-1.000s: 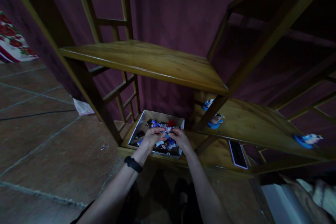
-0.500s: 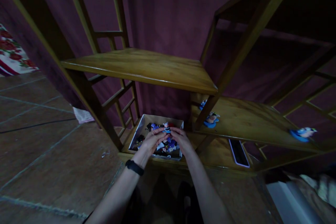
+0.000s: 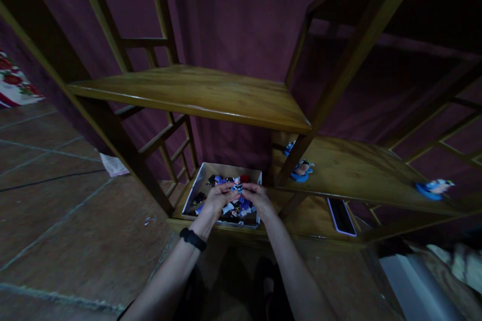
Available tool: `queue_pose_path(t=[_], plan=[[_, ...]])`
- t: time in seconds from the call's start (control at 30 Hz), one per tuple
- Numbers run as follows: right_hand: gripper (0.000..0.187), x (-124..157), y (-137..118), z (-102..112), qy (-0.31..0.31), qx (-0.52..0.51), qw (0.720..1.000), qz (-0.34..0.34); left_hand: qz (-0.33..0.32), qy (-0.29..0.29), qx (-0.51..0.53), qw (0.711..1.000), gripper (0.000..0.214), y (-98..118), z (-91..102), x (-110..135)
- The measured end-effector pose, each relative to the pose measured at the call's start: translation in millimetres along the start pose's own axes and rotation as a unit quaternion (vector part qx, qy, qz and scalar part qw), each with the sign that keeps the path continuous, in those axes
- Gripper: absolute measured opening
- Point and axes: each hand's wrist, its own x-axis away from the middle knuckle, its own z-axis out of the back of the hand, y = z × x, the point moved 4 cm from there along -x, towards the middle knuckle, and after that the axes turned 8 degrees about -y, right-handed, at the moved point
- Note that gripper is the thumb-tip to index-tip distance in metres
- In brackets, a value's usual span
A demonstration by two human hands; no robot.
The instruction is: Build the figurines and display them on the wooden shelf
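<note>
Between my two hands is a small figurine (image 3: 237,183) with a pale head, a dark-and-white body and a blue base. My left hand (image 3: 218,199) pinches it from the left, and my right hand (image 3: 259,196) pinches it from the right. Beneath them stands a shallow white cardboard box (image 3: 193,193) on the low shelf. Several loose figurine pieces (image 3: 244,207) in purple, black and white lie inside the box, partly covered by my hands. A black band circles my left wrist.
On the right shelf (image 3: 350,165) stand several figurines on blue bases, one (image 3: 302,170) near the post and another (image 3: 436,188) at the far right. A phone (image 3: 342,216) lies on the lower board. A wooden shelf board (image 3: 196,91) juts out above the box.
My head view has shifted slightly. Both hands stay at the figurine, which sits a touch lower and further left in the picture.
</note>
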Motion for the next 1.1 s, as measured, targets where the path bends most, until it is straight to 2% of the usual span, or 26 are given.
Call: queue_pose_path(t=[0.2,0.33,0.53,0.73,0.93,1.1], plan=[[0.031,-1.4,0.2,-0.3,-0.002,0.022,1.000,0.010,-0.021,-0.018,-0.026,0.999,0.042,0.5,-2.7,-0.1],[0.031,-3.4,2.1,-1.9,-0.003,-0.012,1.000,-0.007,-0.033,-0.019,-0.070,0.997,0.034,2.2,-7.8,1.9],[0.029,-4.2,0.8,-2.9,-0.019,-0.039,0.999,-0.007,-0.030,0.020,-0.109,0.993,0.042,2.6,-8.2,5.2],[0.030,-0.4,-6.1,-6.8,-0.006,-0.011,1.000,-0.006,0.035,0.026,-0.057,0.997,0.019,3.2,-3.6,6.2],[0.031,-0.9,-7.8,-8.3,-0.007,0.024,1.000,0.006,0.049,0.044,0.002,0.998,0.012,4.8,1.4,6.9],[0.035,-3.0,-1.0,-9.5,-0.038,-0.005,0.999,-0.013,0.065,0.064,0.041,0.995,0.011,5.5,3.9,8.4]])
